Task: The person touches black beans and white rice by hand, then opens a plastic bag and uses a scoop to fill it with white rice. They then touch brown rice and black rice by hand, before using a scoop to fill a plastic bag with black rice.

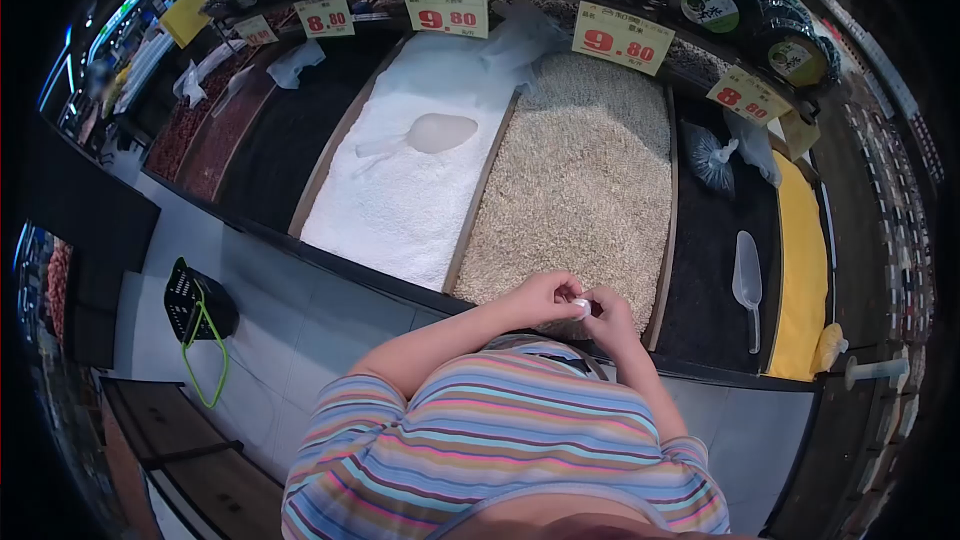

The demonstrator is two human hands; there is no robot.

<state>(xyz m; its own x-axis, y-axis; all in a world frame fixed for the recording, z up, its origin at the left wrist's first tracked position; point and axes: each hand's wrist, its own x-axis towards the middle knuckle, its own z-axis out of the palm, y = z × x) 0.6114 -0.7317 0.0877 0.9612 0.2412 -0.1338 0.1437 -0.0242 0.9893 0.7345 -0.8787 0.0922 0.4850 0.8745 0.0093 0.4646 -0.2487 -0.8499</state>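
Close to my body, above the near edge of a bin of beige grain [575,180], my two hands meet. My left hand [547,297] is closed, its fingertips pinched at a small white object [582,309]. From the other side, my right hand [612,320] grips the same object with bent fingers. It may be a bit of plastic or paper; its kind is too small to make out.
A bin of white grain [400,190] holding a plastic bag of white grain [440,133] is to the left. Rightward lie a dark bin, a clear scoop [747,270] and a yellow bin [800,270]. A black basket [228,312] with a green handle stands on the floor.
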